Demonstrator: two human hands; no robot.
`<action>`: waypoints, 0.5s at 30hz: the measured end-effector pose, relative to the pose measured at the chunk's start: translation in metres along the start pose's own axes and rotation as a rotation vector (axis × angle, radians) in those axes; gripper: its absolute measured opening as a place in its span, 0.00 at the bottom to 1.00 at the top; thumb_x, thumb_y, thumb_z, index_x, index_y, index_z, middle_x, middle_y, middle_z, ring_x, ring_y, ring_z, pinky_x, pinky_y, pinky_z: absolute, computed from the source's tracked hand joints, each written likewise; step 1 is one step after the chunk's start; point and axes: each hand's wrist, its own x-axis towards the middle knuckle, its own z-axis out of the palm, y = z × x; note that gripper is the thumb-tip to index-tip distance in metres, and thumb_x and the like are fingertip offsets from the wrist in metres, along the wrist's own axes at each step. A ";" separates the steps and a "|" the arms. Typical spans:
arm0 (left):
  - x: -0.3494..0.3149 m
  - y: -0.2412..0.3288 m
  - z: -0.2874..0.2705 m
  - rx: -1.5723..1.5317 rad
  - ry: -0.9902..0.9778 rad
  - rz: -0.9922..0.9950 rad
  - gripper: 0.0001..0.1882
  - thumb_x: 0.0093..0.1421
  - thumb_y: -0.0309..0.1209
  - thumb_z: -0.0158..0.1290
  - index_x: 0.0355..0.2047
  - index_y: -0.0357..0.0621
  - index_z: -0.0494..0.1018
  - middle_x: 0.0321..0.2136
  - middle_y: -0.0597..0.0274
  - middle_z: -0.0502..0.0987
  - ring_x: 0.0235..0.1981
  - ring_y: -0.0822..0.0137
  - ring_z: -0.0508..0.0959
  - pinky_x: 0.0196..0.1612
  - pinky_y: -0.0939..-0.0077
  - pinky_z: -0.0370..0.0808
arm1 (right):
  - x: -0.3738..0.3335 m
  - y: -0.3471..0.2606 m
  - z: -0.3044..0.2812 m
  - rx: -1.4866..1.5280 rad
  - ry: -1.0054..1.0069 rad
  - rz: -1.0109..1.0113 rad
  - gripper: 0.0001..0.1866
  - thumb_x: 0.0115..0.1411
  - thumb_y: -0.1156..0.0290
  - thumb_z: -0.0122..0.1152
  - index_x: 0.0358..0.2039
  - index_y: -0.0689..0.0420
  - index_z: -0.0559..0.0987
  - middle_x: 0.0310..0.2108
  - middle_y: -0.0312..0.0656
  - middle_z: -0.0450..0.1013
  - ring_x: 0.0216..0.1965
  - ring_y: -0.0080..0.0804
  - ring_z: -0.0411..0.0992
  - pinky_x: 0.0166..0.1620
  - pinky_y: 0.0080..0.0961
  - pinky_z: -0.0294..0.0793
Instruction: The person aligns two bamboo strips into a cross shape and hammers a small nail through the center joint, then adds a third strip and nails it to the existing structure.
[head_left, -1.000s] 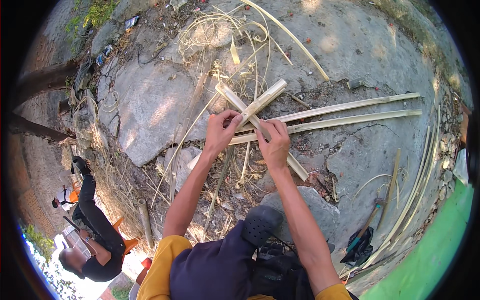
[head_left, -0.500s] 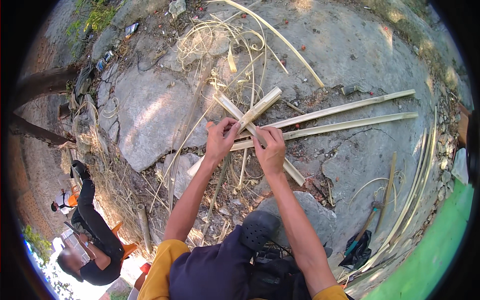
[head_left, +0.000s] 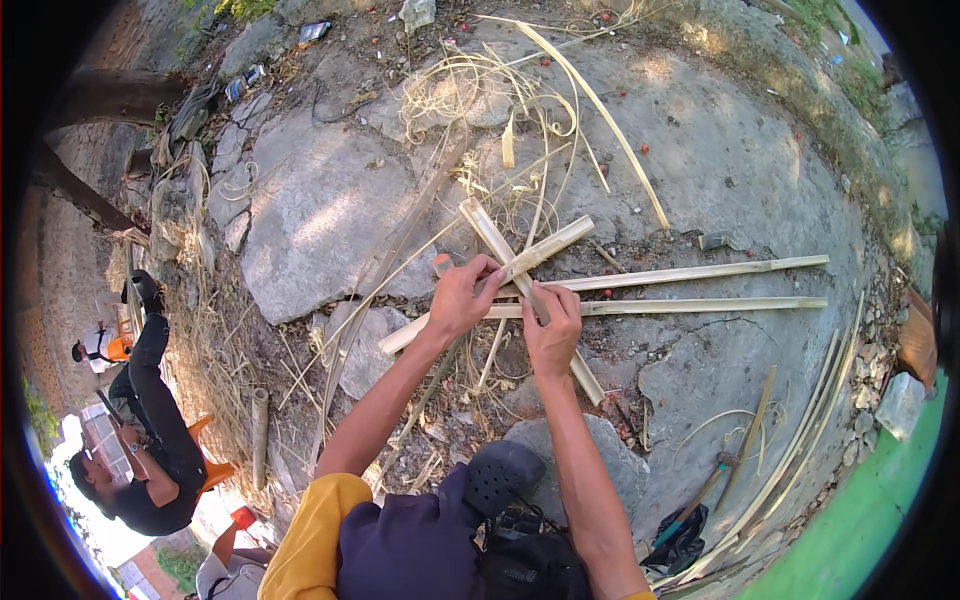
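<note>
Two pale split bamboo strips cross in front of me. My left hand (head_left: pixel 463 297) is closed in a pinch on the end of the bamboo strip (head_left: pixel 552 246) that slants up to the right. My right hand (head_left: pixel 552 328) grips the other bamboo strip (head_left: pixel 488 226), just below the crossing, thumb and fingers round it. That one slants down to the right, its lower end (head_left: pixel 588 380) showing past my wrist. An orange-tipped object (head_left: pixel 442 262) sticks out beside my left hand; its kind is hidden. Two longer bamboo strips, an upper (head_left: pixel 700 274) and a lower (head_left: pixel 710 305), lie under and right of the hands.
Curly bamboo shavings (head_left: pixel 455 95) lie on the cracked rock (head_left: pixel 330 210) beyond. Long thin strips (head_left: pixel 800 445), a tool with a teal handle (head_left: pixel 690 515) and a black plastic bag (head_left: pixel 682 545) are at the right. Another person (head_left: pixel 165 450) sits at the left on an orange chair.
My view has shifted, so the scene sits differently in the picture. Both hands keep hold of the crossed bamboo strips, with only slight movement of the fingers.
</note>
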 end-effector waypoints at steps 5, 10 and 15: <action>-0.007 0.011 0.005 0.178 0.069 0.030 0.10 0.72 0.35 0.58 0.40 0.40 0.78 0.26 0.48 0.83 0.29 0.46 0.85 0.32 0.56 0.79 | 0.000 0.001 0.000 -0.016 -0.006 -0.014 0.19 0.52 0.79 0.79 0.46 0.60 0.88 0.42 0.45 0.79 0.46 0.46 0.77 0.51 0.41 0.78; -0.009 0.014 0.010 0.266 0.145 0.041 0.10 0.72 0.36 0.57 0.37 0.43 0.77 0.22 0.51 0.81 0.27 0.46 0.84 0.30 0.52 0.77 | 0.000 0.001 0.002 -0.020 -0.002 -0.028 0.19 0.53 0.79 0.79 0.47 0.60 0.88 0.42 0.45 0.79 0.46 0.46 0.77 0.51 0.41 0.78; -0.004 0.007 0.004 0.318 0.137 0.157 0.09 0.73 0.36 0.55 0.39 0.45 0.75 0.22 0.50 0.80 0.29 0.42 0.82 0.32 0.47 0.75 | -0.002 0.001 0.001 -0.039 -0.005 -0.039 0.20 0.52 0.79 0.79 0.47 0.58 0.87 0.43 0.44 0.79 0.46 0.46 0.77 0.50 0.42 0.78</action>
